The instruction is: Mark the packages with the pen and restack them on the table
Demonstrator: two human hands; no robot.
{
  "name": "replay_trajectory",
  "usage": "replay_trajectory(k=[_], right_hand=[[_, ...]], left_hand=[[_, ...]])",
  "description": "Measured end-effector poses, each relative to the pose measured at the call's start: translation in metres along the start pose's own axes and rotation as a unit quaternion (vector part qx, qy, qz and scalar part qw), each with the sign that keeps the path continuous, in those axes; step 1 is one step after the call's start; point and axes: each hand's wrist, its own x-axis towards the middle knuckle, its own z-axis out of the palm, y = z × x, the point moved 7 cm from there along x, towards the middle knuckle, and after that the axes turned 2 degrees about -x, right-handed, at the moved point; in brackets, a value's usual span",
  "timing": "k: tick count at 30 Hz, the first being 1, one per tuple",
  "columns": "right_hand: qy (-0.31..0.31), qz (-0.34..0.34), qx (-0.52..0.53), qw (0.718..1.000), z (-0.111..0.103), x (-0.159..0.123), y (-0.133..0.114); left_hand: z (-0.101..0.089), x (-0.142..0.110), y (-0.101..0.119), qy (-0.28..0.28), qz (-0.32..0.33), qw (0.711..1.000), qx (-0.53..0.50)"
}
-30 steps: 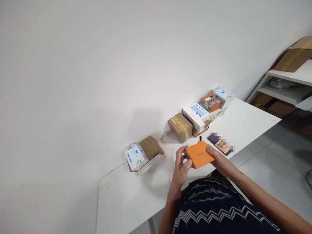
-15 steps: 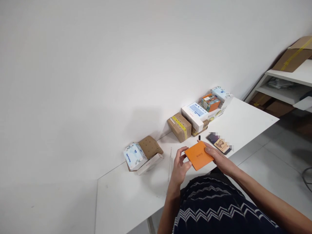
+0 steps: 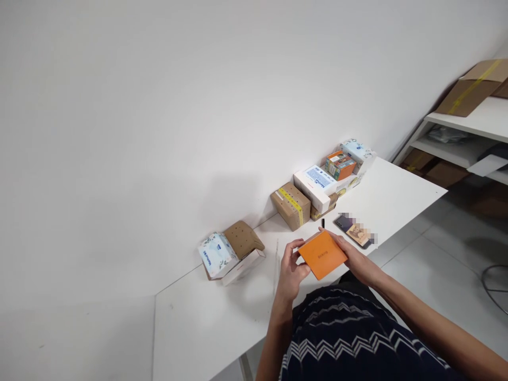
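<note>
A flat orange box [image 3: 322, 254] with small print on its top face is held above the near edge of the white table [image 3: 206, 323], between both hands. My left hand [image 3: 290, 270] grips its left corner, thumb and fingers closed round the edge. My right hand [image 3: 353, 256] holds its right side, with fingers curled over the far edge.
A phone [image 3: 354, 231] lies just beyond the orange box, a small black object [image 3: 323, 223] beside it. Along the wall stand a tissue pack in an open box [image 3: 228, 254], a taped brown carton [image 3: 290, 206] and several stacked boxes [image 3: 331, 177]. Shelves with cartons [image 3: 466, 87] stand at the right.
The orange box has been tilted so its top face shows flat and its dark side edge is hidden. Both hands kept their grip; the view shifted slightly.
</note>
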Motion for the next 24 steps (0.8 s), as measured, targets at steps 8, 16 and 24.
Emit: replay_trajectory(k=[8,16,24], right_hand=[[-0.036,0.010,-0.025,0.999,0.002,0.001,-0.010],[-0.037,0.011,-0.084,0.996,0.005,0.015,-0.026],[-0.077,0.020,-0.105,0.991,0.016,0.035,-0.039]], left_hand=[[-0.004,0.006,-0.004,0.010,0.017,1.000,-0.022],[-0.012,0.008,-0.008,0.048,0.002,0.998,-0.042],[-0.023,0.010,-0.003,0.087,0.025,0.995,-0.031]])
